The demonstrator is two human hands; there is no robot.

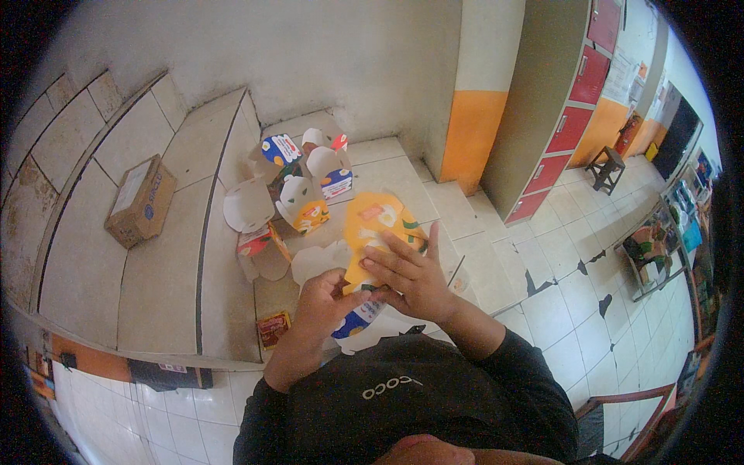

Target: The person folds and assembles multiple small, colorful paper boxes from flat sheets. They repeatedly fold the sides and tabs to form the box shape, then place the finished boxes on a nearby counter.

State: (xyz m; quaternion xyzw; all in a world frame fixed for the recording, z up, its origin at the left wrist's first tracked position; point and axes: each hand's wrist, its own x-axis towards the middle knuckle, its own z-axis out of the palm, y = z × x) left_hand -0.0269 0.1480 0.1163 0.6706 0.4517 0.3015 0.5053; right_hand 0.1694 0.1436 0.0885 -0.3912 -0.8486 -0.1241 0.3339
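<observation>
At center frame, the left hand (325, 301) pinches a yellow takeout carton (361, 230) low down while the right hand (416, 280) spreads wide across it, apparently to steady it.

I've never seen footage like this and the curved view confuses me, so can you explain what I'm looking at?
There's no machine, just a person's bare hands. The single picture comes from a fisheye camera on their head, looking down, so straight edges bend and the dark sleeves come from below. The left hand grips the lower end of a yellow printed paperboard carton; the right hand lies across it. On the tiled ledge stand several open paperboard cartons, and a small red-and-yellow packet lies nearer the person. A brown cardboard box sits on a step to the left.
</observation>
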